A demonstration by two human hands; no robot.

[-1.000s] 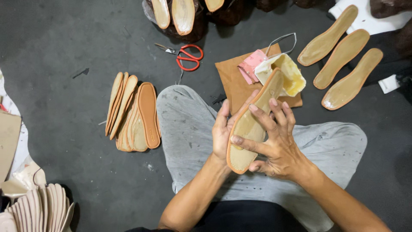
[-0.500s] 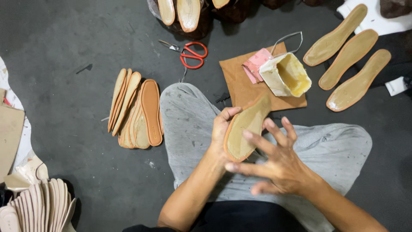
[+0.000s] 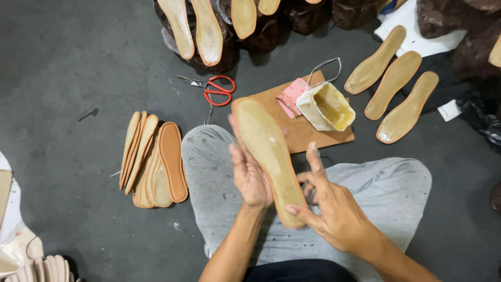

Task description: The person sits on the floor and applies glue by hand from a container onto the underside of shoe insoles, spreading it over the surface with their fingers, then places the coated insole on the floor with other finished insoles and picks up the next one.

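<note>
A tan shoe insole (image 3: 269,154) with a glossy glue-coated face is held upright over my lap. My left hand (image 3: 249,175) supports it from behind with the palm and fingers against its back. My right hand (image 3: 329,206) pinches its lower heel end with the thumb, its fingers spread. Just beyond the insole, a small cream glue tub (image 3: 326,107) with yellow glue and a wire handle sits on a brown board (image 3: 313,133).
A stack of insoles (image 3: 154,159) lies on the floor to my left. Red-handled scissors (image 3: 216,90) lie past it. Three glued insoles (image 3: 394,86) lie spread at the right. More insoles (image 3: 209,28) rest on dark bags at the top.
The insole has turned from leaning right to standing upright with its toe pointing up-left. My right hand slid off its face down to the heel end.
</note>
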